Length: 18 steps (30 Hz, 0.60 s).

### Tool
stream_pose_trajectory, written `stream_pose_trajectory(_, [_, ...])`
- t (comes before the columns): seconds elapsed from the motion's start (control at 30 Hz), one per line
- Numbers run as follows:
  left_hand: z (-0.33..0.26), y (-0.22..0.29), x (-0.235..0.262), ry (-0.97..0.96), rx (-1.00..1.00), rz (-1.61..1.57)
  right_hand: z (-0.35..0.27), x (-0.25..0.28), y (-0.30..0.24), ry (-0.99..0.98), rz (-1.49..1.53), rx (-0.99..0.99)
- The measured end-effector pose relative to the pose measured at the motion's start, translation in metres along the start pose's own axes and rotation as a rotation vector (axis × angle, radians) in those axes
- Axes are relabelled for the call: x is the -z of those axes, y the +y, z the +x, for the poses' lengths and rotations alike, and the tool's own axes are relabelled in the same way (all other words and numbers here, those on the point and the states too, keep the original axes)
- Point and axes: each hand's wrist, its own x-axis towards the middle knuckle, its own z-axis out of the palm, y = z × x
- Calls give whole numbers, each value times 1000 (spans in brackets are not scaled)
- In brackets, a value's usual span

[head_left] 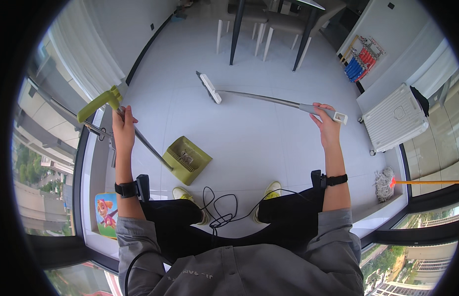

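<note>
Nearest my camera is the wearer's grey shirt (239,271). Beyond it, I have the left hand (124,127) wrapped around the metal pole of a green dustpan (184,176), which rests on the pale floor (244,148) holding greyish debris (186,158). The right hand (329,122) grips a broom (261,97), its white head (210,89) farther out. Past that I see chairs (288,23).

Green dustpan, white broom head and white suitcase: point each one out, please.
Green dustpan (183,173): head view, on its wall below the teeth.
White broom head (210,89): head view, middle of its white block.
White suitcase (397,117): head view, middle of its ribbed face.
</note>
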Motion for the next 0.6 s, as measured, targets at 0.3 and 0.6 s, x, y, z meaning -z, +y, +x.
stream_pose_trajectory(0.3, [2, 1, -10, -12, -28, 20, 5, 12, -4, 87, -108, 37])
stream_pose_trajectory(0.6, [0, 4, -7, -1, -12, 43, -3, 5, -10, -48, -159, 51])
